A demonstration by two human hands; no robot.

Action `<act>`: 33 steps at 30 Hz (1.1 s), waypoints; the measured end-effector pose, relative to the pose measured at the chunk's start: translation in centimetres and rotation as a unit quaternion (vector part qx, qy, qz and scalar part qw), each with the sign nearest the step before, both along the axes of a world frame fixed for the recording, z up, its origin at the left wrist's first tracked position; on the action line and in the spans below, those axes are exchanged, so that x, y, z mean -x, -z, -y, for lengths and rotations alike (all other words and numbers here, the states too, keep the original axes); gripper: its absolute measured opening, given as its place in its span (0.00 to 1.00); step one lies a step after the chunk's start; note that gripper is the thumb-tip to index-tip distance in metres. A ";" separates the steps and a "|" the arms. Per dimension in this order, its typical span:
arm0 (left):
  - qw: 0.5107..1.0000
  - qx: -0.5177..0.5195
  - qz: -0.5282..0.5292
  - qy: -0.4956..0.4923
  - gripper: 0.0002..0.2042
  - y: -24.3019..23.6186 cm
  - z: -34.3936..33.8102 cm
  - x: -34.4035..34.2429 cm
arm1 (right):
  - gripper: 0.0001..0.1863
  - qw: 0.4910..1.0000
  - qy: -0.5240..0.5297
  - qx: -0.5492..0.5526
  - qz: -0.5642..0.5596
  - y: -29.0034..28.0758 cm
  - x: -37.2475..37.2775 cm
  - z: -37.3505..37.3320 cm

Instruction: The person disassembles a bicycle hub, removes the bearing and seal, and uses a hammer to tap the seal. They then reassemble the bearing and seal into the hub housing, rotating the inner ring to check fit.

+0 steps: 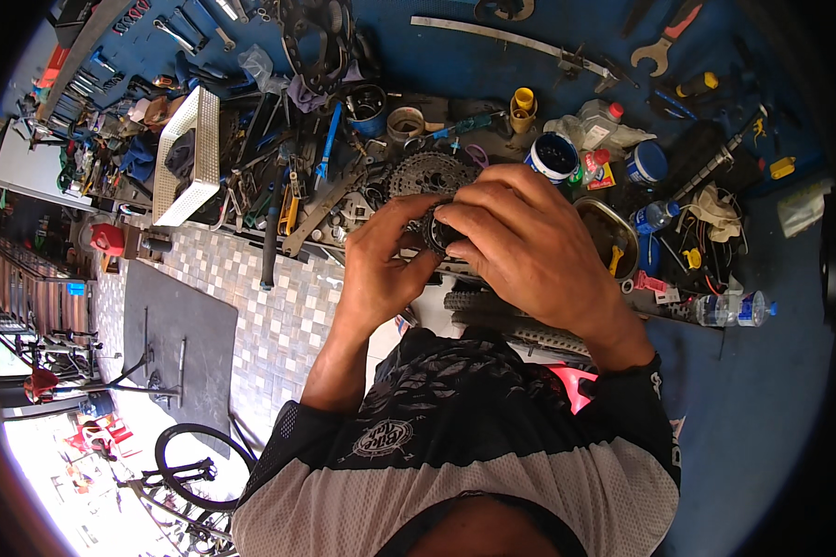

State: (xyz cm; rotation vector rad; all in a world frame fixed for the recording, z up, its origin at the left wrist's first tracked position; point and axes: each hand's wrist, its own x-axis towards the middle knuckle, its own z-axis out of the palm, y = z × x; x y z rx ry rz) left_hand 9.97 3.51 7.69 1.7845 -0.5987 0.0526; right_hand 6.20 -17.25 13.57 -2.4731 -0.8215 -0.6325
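Between my hands is a small dark round toothed bicycle part [433,232], possibly a sprocket or hub piece. My left hand [381,265] is closed on its left side, with thumb and fingers pinching the edge. From the right, my right hand [534,251] grips it too, its fingers bent over the top and partly hiding it. Just beyond my hands a large bicycle cassette [427,174] lies on the cluttered bench. An adjustable wrench [320,215] rests to the left of my left hand.
A white perforated basket [188,158] stands on the bench at left. To the right are a blue-and-white tub [553,156], a metal tray [613,232] and a plastic bottle [729,309]. Bicycle tyres [520,325] sit below the bench edge. Tools hang on the blue wall [567,32].
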 end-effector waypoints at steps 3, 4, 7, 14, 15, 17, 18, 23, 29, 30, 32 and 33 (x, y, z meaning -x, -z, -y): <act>1.000 0.008 0.005 -0.005 0.27 0.2 0.1 0.0 | 0.24 1.000 0.014 -0.002 -0.007 0.1 0.2 -0.4; 1.000 0.013 0.007 -0.006 0.27 0.3 0.0 0.0 | 0.24 1.000 0.016 -0.003 -0.008 0.1 0.2 -0.5; 1.000 0.005 0.018 -0.005 0.27 0.9 -0.4 -0.2 | 0.24 1.000 0.021 -0.007 -0.009 0.1 0.2 -1.0; 0.999 0.002 -0.001 0.045 0.27 0.9 -2.2 -1.3 | 0.23 0.999 0.033 0.019 0.012 0.1 0.1 -2.4; 0.999 0.003 -0.006 0.051 0.28 0.8 -2.5 -1.4 | 0.23 0.999 0.036 0.027 0.012 0.0 0.2 -2.6; 0.998 0.005 -0.007 0.055 0.27 0.3 -3.0 -1.5 | 0.23 0.998 0.029 0.046 0.013 -0.3 0.1 -3.2; 0.999 0.005 -0.003 0.054 0.27 0.0 -3.3 -1.4 | 0.23 0.998 0.025 0.055 0.014 -0.4 0.0 -3.6; 0.997 0.007 0.002 0.083 0.26 0.0 -5.4 -2.1 | 0.18 0.995 0.003 0.090 0.051 -0.4 -0.5 -5.1; 0.994 0.009 0.009 0.104 0.25 0.4 -7.9 -3.0 | 0.17 0.994 -0.011 0.099 0.040 -0.9 -1.0 -7.4; 0.995 0.014 0.003 0.103 0.25 0.5 -8.2 -2.9 | 0.19 0.995 -0.009 0.097 0.033 -0.9 -1.0 -7.8; 0.995 0.023 0.000 0.102 0.25 0.9 -8.7 -3.0 | 0.21 0.995 0.006 0.092 0.032 -0.7 -0.9 -8.8; 0.994 0.025 0.004 0.102 0.26 1.1 -9.0 -3.1 | 0.22 0.995 0.013 0.089 0.031 -0.6 -0.8 -9.3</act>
